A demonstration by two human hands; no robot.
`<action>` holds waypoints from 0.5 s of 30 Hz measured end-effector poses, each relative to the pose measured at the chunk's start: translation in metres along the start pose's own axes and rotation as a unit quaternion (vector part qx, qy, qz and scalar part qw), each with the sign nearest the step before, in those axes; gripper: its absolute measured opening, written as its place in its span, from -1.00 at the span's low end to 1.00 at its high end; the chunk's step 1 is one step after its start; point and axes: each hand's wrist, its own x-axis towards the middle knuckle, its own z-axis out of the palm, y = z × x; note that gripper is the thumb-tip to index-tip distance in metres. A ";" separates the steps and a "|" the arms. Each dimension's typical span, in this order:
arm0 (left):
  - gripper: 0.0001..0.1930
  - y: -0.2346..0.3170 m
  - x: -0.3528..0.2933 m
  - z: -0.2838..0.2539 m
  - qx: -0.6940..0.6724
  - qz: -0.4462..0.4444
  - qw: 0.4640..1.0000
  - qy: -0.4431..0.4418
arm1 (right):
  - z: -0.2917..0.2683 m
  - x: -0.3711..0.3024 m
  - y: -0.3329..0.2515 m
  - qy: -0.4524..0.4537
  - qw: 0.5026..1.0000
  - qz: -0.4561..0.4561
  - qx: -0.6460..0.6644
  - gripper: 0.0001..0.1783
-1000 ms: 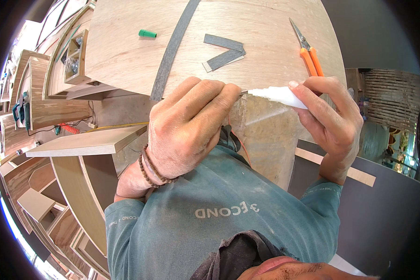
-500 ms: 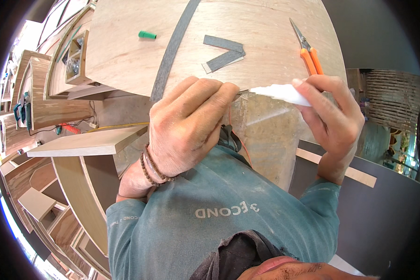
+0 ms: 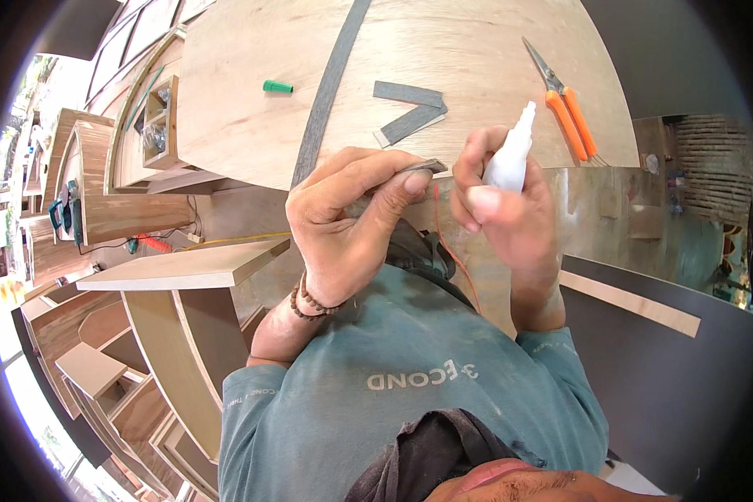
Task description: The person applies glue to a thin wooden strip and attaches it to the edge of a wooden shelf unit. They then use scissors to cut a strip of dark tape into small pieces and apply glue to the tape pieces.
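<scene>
My left hand pinches a small grey strip between thumb and fingers, just off the near edge of the table. In my right hand is a white squeeze bottle with a narrow nozzle tilted upward, its tip uncapped and apart from the strip. Short grey strips lie in a V shape on the plywood beyond my hands. Left of them runs a long grey strip, and farther left lies a small green cap. Orange-handled scissors rest on the right, blades partly parted.
The plywood tabletop ends just beyond my hands. A pale wooden cabinet part stands close on my left, a dark panel on my right. An open wooden box adjoins the table's left side. An orange cord crosses the floor.
The bottle has swung from lying nearly level, nozzle toward my left hand, to pointing upward. It has drawn away from the strip, and my left hand has turned, showing its thumb.
</scene>
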 end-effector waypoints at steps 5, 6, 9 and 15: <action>-0.85 0.007 -0.002 0.003 -0.058 -0.058 0.997 -0.013 | 0.022 0.004 -0.002 0.046 0.988 -0.070 -0.131 -0.80; -0.84 0.008 -0.003 0.004 -0.071 -0.074 0.995 -0.013 | 0.021 0.004 0.002 0.049 0.986 -0.092 -0.131 -0.81; -0.81 0.001 -0.007 0.008 -0.060 -0.100 0.993 0.012 | 0.021 0.004 0.006 0.097 0.973 -0.117 -0.171 -0.82; -0.80 0.005 -0.004 -0.004 0.072 -0.056 0.996 0.006 | 0.016 0.012 0.004 0.156 0.969 -0.105 -0.162 -0.80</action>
